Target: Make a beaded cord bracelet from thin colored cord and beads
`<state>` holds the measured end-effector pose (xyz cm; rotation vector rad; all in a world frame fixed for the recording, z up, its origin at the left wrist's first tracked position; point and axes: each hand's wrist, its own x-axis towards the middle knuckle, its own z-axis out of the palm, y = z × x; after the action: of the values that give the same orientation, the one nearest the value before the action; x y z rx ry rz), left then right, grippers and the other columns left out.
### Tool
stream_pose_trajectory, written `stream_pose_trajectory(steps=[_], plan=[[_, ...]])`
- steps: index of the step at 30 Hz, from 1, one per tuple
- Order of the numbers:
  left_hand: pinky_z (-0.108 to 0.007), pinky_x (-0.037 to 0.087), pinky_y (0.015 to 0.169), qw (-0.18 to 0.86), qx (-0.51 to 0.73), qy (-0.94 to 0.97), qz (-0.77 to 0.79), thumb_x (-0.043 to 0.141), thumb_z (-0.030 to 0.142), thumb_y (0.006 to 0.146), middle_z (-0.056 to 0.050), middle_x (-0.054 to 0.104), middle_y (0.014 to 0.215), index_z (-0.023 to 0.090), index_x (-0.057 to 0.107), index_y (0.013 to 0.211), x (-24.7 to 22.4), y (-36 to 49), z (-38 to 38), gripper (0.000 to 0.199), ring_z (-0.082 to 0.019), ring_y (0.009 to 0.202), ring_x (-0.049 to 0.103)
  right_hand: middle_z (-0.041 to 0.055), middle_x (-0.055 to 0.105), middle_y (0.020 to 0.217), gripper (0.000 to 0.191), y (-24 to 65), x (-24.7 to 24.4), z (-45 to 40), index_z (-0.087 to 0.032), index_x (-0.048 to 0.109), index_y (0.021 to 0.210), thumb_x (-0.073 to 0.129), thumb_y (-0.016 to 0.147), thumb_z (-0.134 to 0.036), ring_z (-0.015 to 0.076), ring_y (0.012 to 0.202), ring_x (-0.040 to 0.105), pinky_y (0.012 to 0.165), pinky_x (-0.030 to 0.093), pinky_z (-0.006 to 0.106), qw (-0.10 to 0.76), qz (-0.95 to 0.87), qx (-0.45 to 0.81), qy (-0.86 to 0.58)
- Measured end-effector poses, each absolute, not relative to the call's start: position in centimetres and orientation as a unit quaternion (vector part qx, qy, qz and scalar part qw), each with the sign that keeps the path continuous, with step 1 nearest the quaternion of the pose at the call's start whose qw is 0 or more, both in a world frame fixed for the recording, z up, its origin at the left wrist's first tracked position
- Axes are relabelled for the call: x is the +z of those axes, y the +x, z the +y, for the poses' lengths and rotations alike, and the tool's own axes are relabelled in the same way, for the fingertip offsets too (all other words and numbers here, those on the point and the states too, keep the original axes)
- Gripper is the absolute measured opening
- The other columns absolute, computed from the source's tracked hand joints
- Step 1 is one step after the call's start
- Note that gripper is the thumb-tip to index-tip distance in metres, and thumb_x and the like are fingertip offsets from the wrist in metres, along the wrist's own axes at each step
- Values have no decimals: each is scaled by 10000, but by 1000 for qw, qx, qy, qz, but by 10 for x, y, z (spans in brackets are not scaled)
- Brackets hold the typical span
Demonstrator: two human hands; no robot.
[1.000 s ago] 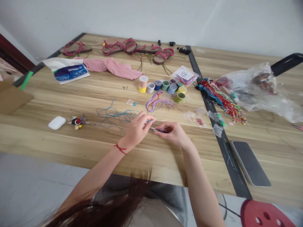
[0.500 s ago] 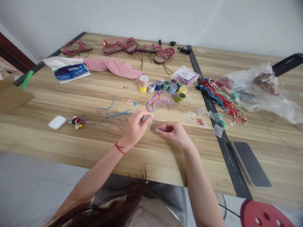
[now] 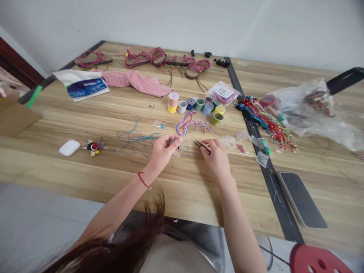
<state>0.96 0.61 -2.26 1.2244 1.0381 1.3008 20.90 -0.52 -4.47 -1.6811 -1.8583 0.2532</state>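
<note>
My left hand is closed in a pinch on thin blue cord at the centre of the table. Loose lengths of the same blue cord spread out on its left. A small clear bag lies just under its fingertips. Dark tweezers are in my right hand, their tips a little apart and pointing left, clear of the cord. Beyond both hands lies a bundle of pink, white and blue threads. A little bag of blue beads is near the left hand.
Several thread spools stand behind the thread bundle. Bead bags, colourful braided cords and a phone lie to the right. A white case and a keychain are at left, sandals at the back.
My right hand has drawn back slightly from the left hand and turned the tweezers, whose tips now show apart and tilt up-left. The left hand keeps its pinch in nearly the same spot.
</note>
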Motion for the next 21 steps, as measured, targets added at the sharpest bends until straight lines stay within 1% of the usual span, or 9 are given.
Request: stream_pose_trajectory(steps=[3, 5, 6, 8, 10, 12, 14, 16, 21], plan=[[-193, 331, 436, 580, 516, 464, 428, 770, 496, 669, 38, 553, 619, 162, 645, 778, -23, 10, 7, 373, -38, 469, 408, 112, 645, 1042, 200, 200, -39, -10, -212, 651, 1056, 521, 907, -239, 237, 1001, 618, 888, 501, 393, 379, -753, 90, -531], [-192, 327, 431, 613, 500, 448, 417, 780, 498, 652, 36, 556, 630, 161, 636, 765, -23, 10, 7, 384, -36, 470, 404, 101, 651, 1050, 207, 194, -39, -17, -246, 663, 1071, 519, 922, -236, 221, 1015, 618, 884, 506, 375, 406, -773, 81, -481], [-191, 325, 432, 626, 494, 445, 409, 785, 497, 645, 36, 550, 627, 160, 630, 754, -23, 10, 7, 387, -35, 472, 401, 92, 659, 1037, 223, 191, -39, -20, -266, 667, 1085, 516, 926, -228, 212, 993, 623, 866, 512, 369, 407, -780, 70, -469], [-192, 324, 443, 651, 479, 438, 394, 794, 489, 634, 41, 532, 611, 157, 624, 739, -21, 10, 6, 388, -37, 479, 400, 77, 669, 1034, 266, 187, -41, -27, -305, 668, 1121, 500, 936, -214, 194, 935, 633, 808, 528, 350, 382, -808, 49, -446], [-192, 326, 464, 677, 460, 426, 385, 810, 477, 614, 40, 533, 612, 152, 629, 736, -19, 11, 4, 391, -40, 496, 415, 69, 679, 1023, 290, 184, -41, -32, -319, 667, 1140, 489, 943, -203, 182, 907, 636, 774, 536, 332, 351, -836, 22, -422], [-189, 325, 485, 700, 438, 416, 381, 822, 470, 597, 35, 543, 625, 143, 633, 725, -16, 12, 2, 398, -42, 520, 432, 59, 687, 1004, 289, 183, -40, -34, -314, 672, 1127, 479, 950, -191, 173, 895, 638, 754, 540, 320, 340, -854, -16, -394], [-185, 319, 497, 717, 417, 412, 377, 827, 471, 590, 31, 551, 638, 134, 637, 719, -14, 12, 0, 408, -42, 537, 439, 55, 691, 1001, 267, 182, -38, -33, -288, 672, 1108, 490, 948, -173, 171, 892, 635, 740, 536, 311, 359, -861, -52, -357], [-182, 304, 494, 729, 402, 409, 374, 826, 478, 590, 31, 550, 642, 125, 645, 728, -12, 13, -2, 419, -38, 538, 432, 56, 690, 996, 247, 182, -37, -31, -263, 660, 1111, 529, 931, -156, 169, 876, 628, 730, 528, 304, 385, -859, -62, -331], [-181, 279, 486, 758, 371, 397, 361, 834, 451, 591, 33, 547, 656, 125, 669, 762, -12, 11, -1, 405, -28, 527, 406, 45, 681, 988, 290, 185, -37, -28, -281, 634, 1146, 583, 898, -139, 169, 835, 619, 709, 527, 306, 401, -853, -60, -330]])
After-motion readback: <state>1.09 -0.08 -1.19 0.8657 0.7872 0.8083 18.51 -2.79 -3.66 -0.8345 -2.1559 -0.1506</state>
